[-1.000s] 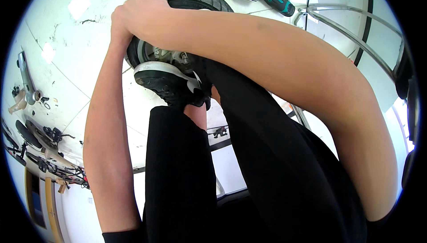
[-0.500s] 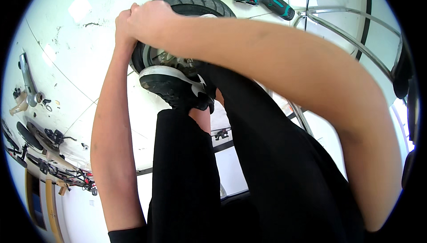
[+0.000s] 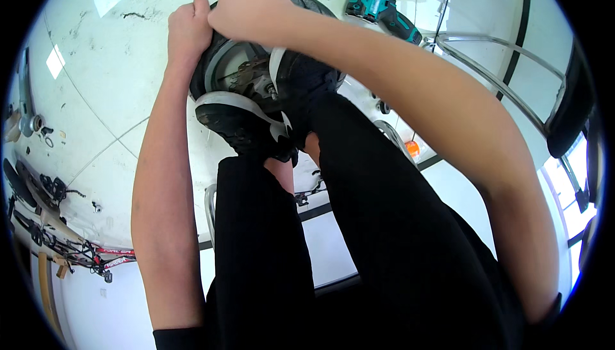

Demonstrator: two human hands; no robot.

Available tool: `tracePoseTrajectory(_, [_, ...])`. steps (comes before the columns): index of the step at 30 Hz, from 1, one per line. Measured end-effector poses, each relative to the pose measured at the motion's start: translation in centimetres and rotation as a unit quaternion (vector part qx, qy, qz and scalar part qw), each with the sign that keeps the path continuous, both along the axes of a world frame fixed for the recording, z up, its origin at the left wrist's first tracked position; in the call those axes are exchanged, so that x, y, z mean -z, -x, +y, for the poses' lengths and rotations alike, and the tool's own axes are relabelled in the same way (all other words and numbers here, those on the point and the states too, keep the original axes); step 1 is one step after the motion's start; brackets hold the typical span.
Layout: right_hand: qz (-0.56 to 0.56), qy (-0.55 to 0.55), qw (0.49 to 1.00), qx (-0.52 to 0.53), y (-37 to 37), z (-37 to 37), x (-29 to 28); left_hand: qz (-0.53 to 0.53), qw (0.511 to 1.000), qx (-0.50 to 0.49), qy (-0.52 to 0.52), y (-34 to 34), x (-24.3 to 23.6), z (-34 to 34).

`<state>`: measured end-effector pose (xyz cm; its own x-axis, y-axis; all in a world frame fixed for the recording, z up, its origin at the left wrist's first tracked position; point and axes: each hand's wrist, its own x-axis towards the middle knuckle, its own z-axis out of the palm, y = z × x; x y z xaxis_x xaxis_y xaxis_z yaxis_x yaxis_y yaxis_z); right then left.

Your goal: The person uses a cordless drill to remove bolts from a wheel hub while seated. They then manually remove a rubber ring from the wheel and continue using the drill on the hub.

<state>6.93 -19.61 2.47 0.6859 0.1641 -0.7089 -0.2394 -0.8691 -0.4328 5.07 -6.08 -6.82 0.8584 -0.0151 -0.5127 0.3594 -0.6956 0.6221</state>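
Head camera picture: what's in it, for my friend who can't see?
A person's left hand and right hand are close together at the edge of a wheel with a black tire, black shoes close by. A teal power drill lies right of it on the pale tiled floor; bike parts lie far left.

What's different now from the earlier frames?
The bare right hand has moved right along the black rubber tyre, overlapping the bare left hand less; the black, white-soled right shoe, mostly hidden before, now shows. Both hands stay curled at the tyre; the teal-black power drill still lies on the pale floor.
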Motion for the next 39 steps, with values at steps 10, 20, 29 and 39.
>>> tracePoseTrajectory(10, [0.007,-0.202,0.876,0.439,2.8,-14.0,-1.4,-0.071,0.997,0.004,0.001,0.3,1.0,-0.2])
tracePoseTrajectory(20, [-0.106,0.117,0.981,0.110,15.9,-22.0,3.7,-0.037,0.999,-0.009,0.027,0.3,0.6,0.1])
tracePoseTrajectory(29, [-0.225,0.199,0.953,-0.030,9.2,-25.0,8.0,-0.069,0.998,0.012,-0.003,0.2,0.6,0.0])
tracePoseTrajectory(39, [-0.096,-0.008,0.969,0.227,7.7,-21.1,0.1,-0.065,0.990,0.033,-0.121,0.5,-1.2,-1.3])
